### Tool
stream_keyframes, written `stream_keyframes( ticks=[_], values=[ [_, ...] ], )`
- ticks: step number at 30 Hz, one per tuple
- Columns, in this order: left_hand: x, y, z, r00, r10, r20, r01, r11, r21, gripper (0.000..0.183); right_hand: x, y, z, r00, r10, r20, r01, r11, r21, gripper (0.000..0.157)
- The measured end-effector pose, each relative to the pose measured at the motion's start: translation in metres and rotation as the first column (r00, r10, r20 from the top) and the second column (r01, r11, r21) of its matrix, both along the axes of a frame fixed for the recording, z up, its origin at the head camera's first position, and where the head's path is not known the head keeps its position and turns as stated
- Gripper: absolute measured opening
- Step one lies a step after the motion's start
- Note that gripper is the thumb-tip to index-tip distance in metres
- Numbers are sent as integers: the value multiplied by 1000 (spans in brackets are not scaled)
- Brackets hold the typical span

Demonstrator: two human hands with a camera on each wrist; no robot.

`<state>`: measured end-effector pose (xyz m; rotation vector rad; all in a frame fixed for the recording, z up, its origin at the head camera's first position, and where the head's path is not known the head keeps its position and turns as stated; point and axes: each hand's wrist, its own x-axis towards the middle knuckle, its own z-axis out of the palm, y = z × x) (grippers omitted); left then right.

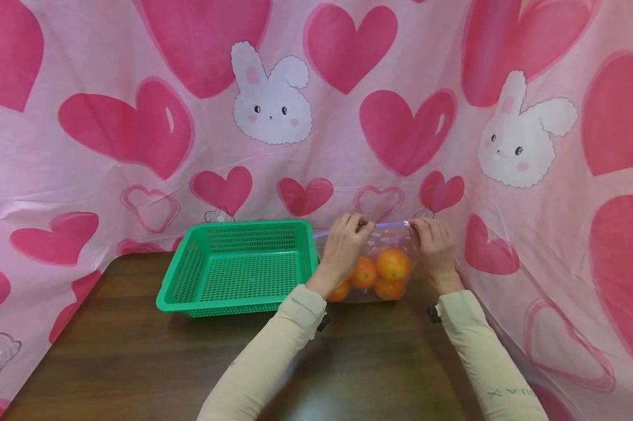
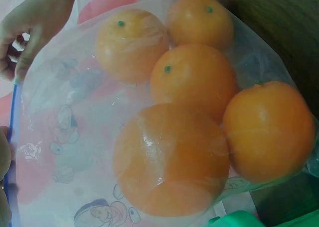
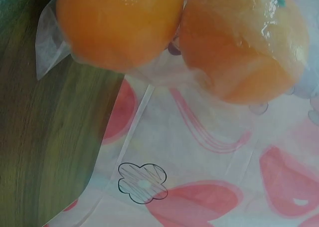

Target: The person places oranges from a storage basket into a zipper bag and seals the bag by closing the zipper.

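A clear zip bag [image 1: 390, 237] with several oranges [image 1: 392, 264] inside stands upright on the table, right of the green basket. My left hand [image 1: 342, 248] pinches the bluish-purple zip strip along its top edge. At the strip's right end, my right hand [image 1: 433, 245] pinches the bag's upper corner. The left wrist view shows the oranges [image 2: 172, 159] bunched low in the bag, small green stem marks on some, with the right hand [image 2: 37, 25] at the far end of the strip. In the right wrist view two oranges [image 3: 119, 27] show through the plastic; the hand is out of frame.
A green plastic basket [image 1: 235, 306] with a perforated bottom and nothing in it sits left of the bag, its right rim close to my left hand. The brown wooden table [image 1: 137, 351] meets a pink cloth [image 1: 342, 152] printed with hearts and rabbits at the back and sides.
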<state>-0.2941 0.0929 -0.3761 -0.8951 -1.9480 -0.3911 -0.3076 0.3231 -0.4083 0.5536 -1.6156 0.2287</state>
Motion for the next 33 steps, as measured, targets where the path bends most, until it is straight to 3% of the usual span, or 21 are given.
stream_keyframes(
  ticks=[9,15,22,33],
  values=[
    [-1,3,1,1000,31,3,-31,1000,5,12,0,5,-1,1000,-13,-2,13,1000,-23,18],
    [1,21,9,996,92,6,-92,995,-41,17,2,5,0,1000,0,0,0,999,-47,18],
    [8,40,9,991,129,15,-128,988,-89,21,4,4,-1,1000,7,1,-7,999,-48,20],
    [6,43,7,996,89,-2,-88,993,-72,19,9,18,2,996,-12,89,10,1000,22,22]
  ],
)
